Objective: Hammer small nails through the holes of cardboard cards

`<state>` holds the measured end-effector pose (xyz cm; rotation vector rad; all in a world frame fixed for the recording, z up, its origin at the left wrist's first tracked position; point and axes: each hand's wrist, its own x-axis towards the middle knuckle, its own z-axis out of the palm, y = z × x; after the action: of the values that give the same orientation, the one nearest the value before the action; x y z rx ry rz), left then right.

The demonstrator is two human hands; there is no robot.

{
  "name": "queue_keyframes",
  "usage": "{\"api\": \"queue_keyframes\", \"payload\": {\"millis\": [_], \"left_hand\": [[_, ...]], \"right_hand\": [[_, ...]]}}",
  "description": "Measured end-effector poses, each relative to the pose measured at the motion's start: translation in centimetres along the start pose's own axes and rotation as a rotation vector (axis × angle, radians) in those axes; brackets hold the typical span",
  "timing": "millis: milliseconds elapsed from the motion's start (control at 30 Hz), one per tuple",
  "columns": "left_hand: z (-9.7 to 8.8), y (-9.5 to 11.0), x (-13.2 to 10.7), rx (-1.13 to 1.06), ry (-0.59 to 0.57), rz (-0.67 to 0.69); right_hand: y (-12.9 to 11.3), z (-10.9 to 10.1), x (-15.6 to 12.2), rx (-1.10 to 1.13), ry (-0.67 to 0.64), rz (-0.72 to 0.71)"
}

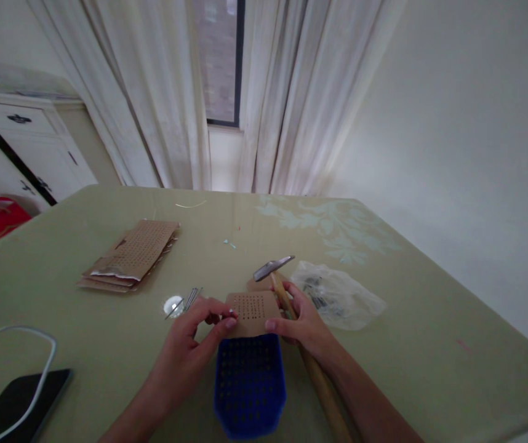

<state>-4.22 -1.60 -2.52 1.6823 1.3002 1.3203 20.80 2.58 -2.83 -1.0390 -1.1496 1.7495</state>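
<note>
My left hand (194, 337) pinches the left edge of a small perforated cardboard piece (252, 311), with a thin nail between thumb and forefinger. My right hand (303, 323) grips a wooden-handled hammer (292, 320) and also touches the cardboard's right edge with its thumb. The hammer's metal head (272, 267) points up and away. The cardboard rests on top of a blue perforated plastic block (249, 384) standing on the green table (107, 344).
Several loose nails (190, 299) lie by a white round lid (172, 306). A stack of perforated cardboard sheets (132, 255) lies at the left. A clear plastic bag (338, 294) is at the right. A black phone (17, 403) with a white cable (37, 344) sits at the near left.
</note>
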Motion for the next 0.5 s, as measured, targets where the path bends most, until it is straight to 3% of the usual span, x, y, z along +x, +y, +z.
{"api": "queue_keyframes", "payload": {"millis": [500], "left_hand": [[0.3,-0.27,0.01,0.038,0.043,0.024]], "right_hand": [[0.19,0.8,-0.32,-0.01,0.022,0.008]]}}
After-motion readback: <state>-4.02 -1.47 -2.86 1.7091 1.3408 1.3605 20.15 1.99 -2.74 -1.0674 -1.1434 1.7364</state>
